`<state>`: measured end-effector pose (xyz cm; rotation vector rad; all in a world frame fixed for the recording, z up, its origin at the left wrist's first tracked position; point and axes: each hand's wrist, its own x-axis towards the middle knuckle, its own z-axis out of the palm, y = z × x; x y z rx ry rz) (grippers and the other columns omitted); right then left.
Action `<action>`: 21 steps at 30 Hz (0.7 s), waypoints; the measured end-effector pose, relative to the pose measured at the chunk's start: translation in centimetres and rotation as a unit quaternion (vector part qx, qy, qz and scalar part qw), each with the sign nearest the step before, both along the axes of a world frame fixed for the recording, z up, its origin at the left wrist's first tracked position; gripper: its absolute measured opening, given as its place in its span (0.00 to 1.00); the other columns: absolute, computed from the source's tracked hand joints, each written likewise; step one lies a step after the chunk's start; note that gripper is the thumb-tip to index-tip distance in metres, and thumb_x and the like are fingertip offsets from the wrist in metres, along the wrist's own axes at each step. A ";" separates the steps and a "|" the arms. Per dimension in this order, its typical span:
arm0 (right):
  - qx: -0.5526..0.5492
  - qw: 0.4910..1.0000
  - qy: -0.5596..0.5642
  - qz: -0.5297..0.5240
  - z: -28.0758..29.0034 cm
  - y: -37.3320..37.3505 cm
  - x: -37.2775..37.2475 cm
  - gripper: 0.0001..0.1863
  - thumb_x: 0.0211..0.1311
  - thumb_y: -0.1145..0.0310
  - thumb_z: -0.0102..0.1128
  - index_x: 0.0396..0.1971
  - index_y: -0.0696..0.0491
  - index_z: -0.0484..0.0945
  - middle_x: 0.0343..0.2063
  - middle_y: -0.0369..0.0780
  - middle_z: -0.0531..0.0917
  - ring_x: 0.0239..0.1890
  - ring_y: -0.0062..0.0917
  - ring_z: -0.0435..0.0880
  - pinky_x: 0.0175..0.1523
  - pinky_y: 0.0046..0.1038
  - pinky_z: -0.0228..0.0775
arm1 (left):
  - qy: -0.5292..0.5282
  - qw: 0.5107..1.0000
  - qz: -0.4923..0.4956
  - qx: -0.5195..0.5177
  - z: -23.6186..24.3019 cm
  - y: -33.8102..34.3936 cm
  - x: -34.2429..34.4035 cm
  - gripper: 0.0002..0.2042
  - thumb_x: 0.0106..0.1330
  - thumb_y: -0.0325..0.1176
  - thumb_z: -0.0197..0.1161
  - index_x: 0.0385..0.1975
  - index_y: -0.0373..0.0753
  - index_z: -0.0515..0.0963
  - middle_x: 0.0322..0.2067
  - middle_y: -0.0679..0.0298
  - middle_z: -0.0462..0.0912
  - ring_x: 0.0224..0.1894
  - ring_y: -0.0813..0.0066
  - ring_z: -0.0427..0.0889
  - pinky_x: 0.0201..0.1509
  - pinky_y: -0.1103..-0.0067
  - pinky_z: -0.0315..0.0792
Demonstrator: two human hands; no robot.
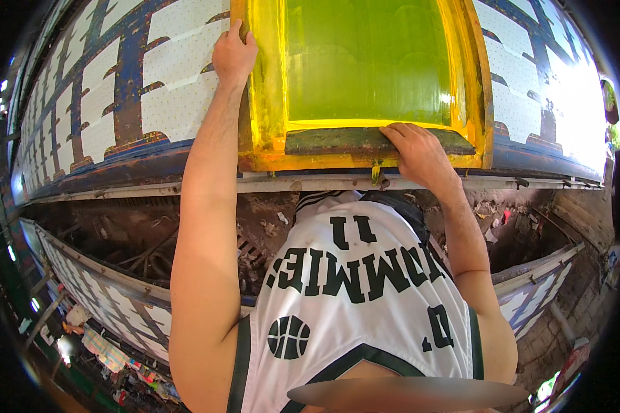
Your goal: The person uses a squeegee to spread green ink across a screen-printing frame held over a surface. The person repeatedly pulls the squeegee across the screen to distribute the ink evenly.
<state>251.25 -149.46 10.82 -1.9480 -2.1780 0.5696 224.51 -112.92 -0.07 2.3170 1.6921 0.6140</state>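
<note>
A screen-printing frame (264, 131) with yellow-stained sides lies flat on the long table, its mesh (365, 62) showing green. My left hand (235, 55) is closed on the frame's left side, toward the far end. Along the near inside edge of the frame rests a squeegee (337, 141) with a dark, stained wooden body. My right hand (420, 153) grips it right of its middle, fingers over the top. Yellow ink lines the mesh border just beyond the squeegee. The squeegee's lower edge is hidden.
White dotted cut pieces (179, 65) lie in rows on the dark blue printing table (128, 103) on both sides of the frame. A metal rail (207, 187) runs along its near edge. Behind me stands a second table (103, 265) with similar pieces. Litter (492, 235) lies on the floor between.
</note>
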 end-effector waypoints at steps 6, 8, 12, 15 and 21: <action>-0.042 0.994 -0.041 -0.088 -1.1 0.9 -1.4 0.28 0.47 0.83 0.66 0.54 0.53 0.86 0.49 0.44 0.90 0.52 0.44 0.89 0.58 0.43 0.82 | -0.001 0.999 -0.019 0.038 -0.7 0.2 -0.3 0.25 0.74 0.45 0.66 0.68 0.45 0.80 0.49 0.49 0.88 0.53 0.47 0.87 0.55 0.55 0.83; -0.032 0.993 -0.039 -0.104 -0.8 1.0 -1.5 0.26 0.46 0.82 0.67 0.50 0.53 0.89 0.46 0.44 0.91 0.50 0.43 0.90 0.56 0.43 0.83 | 0.000 0.999 -0.024 0.040 -0.8 0.3 -0.4 0.25 0.74 0.44 0.66 0.68 0.45 0.80 0.49 0.49 0.88 0.53 0.48 0.87 0.55 0.56 0.83; -0.003 0.994 -0.029 -0.107 0.2 0.7 -1.6 0.24 0.46 0.80 0.67 0.49 0.53 0.89 0.43 0.44 0.91 0.48 0.44 0.90 0.53 0.44 0.83 | -0.001 0.999 -0.029 0.042 -1.0 0.5 -0.5 0.24 0.74 0.45 0.66 0.67 0.45 0.81 0.49 0.49 0.88 0.53 0.48 0.87 0.54 0.56 0.83; 0.028 0.993 -0.029 -0.110 0.4 0.7 -2.0 0.24 0.46 0.79 0.67 0.49 0.53 0.89 0.42 0.44 0.91 0.47 0.44 0.90 0.52 0.44 0.83 | -0.002 0.998 -0.034 0.050 -1.0 0.5 -0.4 0.24 0.73 0.45 0.67 0.66 0.44 0.81 0.48 0.49 0.88 0.53 0.48 0.87 0.54 0.56 0.83; -0.010 0.990 -0.062 -0.129 -1.3 2.1 -2.8 0.27 0.46 0.81 0.66 0.52 0.52 0.88 0.48 0.44 0.91 0.51 0.44 0.89 0.56 0.43 0.82 | -0.008 0.999 -0.033 0.040 -0.8 0.5 -0.5 0.24 0.73 0.44 0.68 0.66 0.42 0.82 0.47 0.49 0.87 0.52 0.48 0.87 0.53 0.56 0.84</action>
